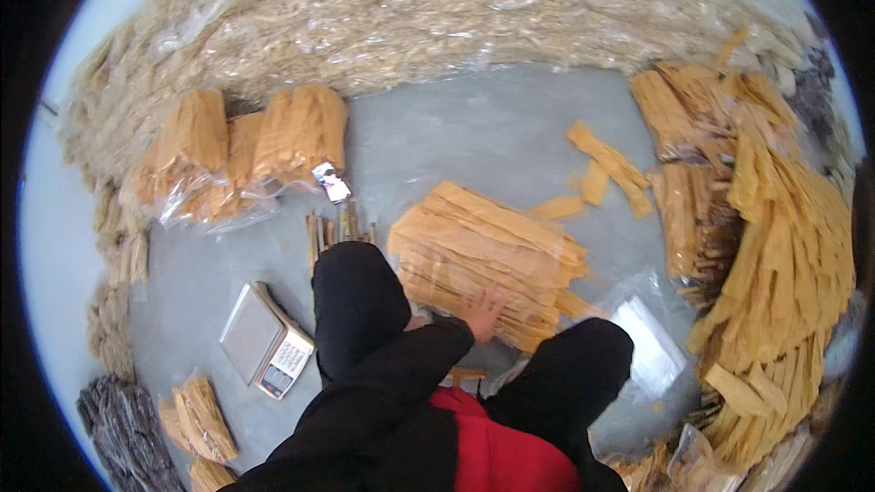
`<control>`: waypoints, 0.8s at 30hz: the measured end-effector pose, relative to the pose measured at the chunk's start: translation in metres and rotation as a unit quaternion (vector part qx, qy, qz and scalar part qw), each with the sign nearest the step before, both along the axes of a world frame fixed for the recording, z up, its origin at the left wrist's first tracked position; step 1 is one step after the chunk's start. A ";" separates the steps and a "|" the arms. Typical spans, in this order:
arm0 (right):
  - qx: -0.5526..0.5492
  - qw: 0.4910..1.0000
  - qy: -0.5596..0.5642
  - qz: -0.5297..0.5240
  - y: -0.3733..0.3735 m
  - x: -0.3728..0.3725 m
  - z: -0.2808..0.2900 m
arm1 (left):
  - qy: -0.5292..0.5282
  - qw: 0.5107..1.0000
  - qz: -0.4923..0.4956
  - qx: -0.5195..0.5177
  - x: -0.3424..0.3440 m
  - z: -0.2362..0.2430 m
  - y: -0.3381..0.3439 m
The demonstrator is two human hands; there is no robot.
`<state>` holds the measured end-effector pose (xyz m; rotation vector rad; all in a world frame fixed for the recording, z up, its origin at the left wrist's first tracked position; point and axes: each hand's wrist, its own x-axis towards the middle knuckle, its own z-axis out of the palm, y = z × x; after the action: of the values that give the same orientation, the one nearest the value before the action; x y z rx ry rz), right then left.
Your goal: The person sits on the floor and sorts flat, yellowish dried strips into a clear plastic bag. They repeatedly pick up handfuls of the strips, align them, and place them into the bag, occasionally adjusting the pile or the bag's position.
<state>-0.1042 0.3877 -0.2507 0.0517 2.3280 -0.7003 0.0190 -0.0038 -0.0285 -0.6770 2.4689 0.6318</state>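
Observation:
A thick bundle of flat, dried yellow-tan strips point(483, 246) lies on the grey floor in front of my knees, with what looks like clear plastic over part of it. My left hand point(485, 312) rests on the near edge of this bundle, fingers spread and holding nothing. Its black sleeve crosses between my legs from the lower left. My right hand is not in view. Beyond the bundle's right end lie a few loose strips point(612, 164). Clear plastic bags point(649, 337) are stacked flat on the floor by my right knee.
A scale point(260, 342) stands left of my legs. Short sticks point(339, 226) and a phone point(331, 182) sit before my left knee. Bagged bundles point(301, 137) are at the far left. Piled strips point(784, 246) line the right. Pale plastic-covered heaps point(456, 18) span the back.

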 end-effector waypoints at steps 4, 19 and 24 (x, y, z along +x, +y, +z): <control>0.020 0.999 0.040 -0.023 0.037 0.012 -0.005 | 0.232 0.972 -0.038 -0.025 0.025 -0.059 -0.001; 0.006 0.950 0.151 -0.273 0.083 -0.010 0.030 | 0.193 0.959 0.005 0.209 0.061 -0.101 -0.032; 0.005 0.931 0.131 -0.341 0.110 -0.052 0.027 | 0.163 0.977 -0.005 0.137 0.070 -0.103 -0.040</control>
<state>-0.1563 0.4974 -0.2233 0.8522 2.5676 -1.0799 0.0885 -0.0438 -0.1315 -0.4822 2.6003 1.1327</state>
